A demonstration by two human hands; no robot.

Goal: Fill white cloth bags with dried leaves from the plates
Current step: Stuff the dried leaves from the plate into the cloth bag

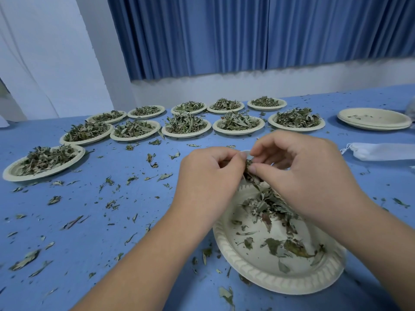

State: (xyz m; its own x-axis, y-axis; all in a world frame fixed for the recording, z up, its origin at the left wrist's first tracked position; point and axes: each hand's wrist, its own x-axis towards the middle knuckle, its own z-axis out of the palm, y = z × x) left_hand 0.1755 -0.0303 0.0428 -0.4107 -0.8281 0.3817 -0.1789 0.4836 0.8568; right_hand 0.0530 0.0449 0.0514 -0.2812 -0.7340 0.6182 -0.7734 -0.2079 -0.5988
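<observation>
Beneath the right hand (pixel 303 173) sits a paper plate (pixel 235 254), partly emptied, with a loose heap of dried leaves (pixel 267 205) on it. Right hand: fingers and thumb curled, pinching a clump of those leaves at the fingertips. Left hand (pixel 208 178): fingers curled in, gripping a white cloth bag (pixel 244 152). Only a sliver of the bag's rim shows between the two hands, and the clump is at that rim. Beyond both hands stand rows of filled plates (pixel 186 126). Right of the right hand lie spare bags (pixel 381 151); beyond them, stacked empty plates (pixel 375 120). Leaf scraps litter the blue table (pixel 89 221) left of the left hand.
</observation>
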